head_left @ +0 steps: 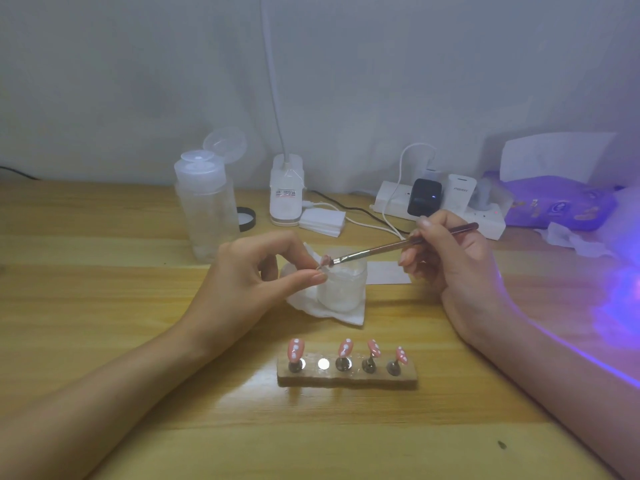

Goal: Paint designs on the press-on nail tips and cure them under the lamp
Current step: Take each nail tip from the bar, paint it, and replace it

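Pink with white dots, four nail tips (295, 348) stand on small stems in a wooden holder (346, 375) on the near part of the tabletop (138, 306). The second spot from the left in the holder shows only a bare shiny disc. Beyond the holder, the left hand (256, 271) pinches a fifth nail tip (325, 260) between thumb and forefinger, just above a frosted jar (343, 289) that sits on a white wipe (349, 315). The right hand (457, 265) grips a thin brush (398, 244) like a pen, fingers curled round the handle, and the bristles meet the held tip. Further back stand a clear bottle (207, 209) with its cap flipped open, a white lamp base (285, 199) with a gooseneck rising from it, and a power strip (485, 225) with plugs in it. Violet light (616, 306) spills over the right edge of the tabletop and along the right forearm.
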Demonstrator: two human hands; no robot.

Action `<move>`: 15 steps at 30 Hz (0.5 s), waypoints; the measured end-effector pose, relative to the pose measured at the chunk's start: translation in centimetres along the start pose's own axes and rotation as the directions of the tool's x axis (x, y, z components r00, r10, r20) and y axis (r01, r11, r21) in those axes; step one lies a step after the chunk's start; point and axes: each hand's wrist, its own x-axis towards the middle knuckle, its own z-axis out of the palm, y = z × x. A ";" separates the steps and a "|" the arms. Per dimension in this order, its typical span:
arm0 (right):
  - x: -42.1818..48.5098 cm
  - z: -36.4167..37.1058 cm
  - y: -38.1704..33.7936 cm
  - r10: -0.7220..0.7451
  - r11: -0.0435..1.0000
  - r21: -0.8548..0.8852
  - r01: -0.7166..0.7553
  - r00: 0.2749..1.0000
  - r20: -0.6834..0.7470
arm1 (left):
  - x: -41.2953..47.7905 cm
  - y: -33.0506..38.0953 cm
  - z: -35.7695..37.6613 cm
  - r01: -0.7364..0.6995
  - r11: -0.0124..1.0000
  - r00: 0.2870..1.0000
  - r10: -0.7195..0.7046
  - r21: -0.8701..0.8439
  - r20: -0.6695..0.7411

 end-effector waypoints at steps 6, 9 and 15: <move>0.1 -0.1 -0.2 -0.019 0.999 0.047 0.020 1.000 -0.024 | 0.0 0.1 0.0 -0.010 1.000 1.000 0.010 -0.005 0.002; 0.0 -0.1 0.1 0.002 1.000 0.000 -0.002 1.000 0.003 | 0.0 0.1 0.1 -0.019 1.000 1.000 0.019 0.005 0.001; 0.1 -0.1 -0.1 0.007 0.998 0.056 -0.005 0.999 -0.037 | 0.0 0.0 0.1 -0.018 1.000 1.000 0.018 0.013 0.000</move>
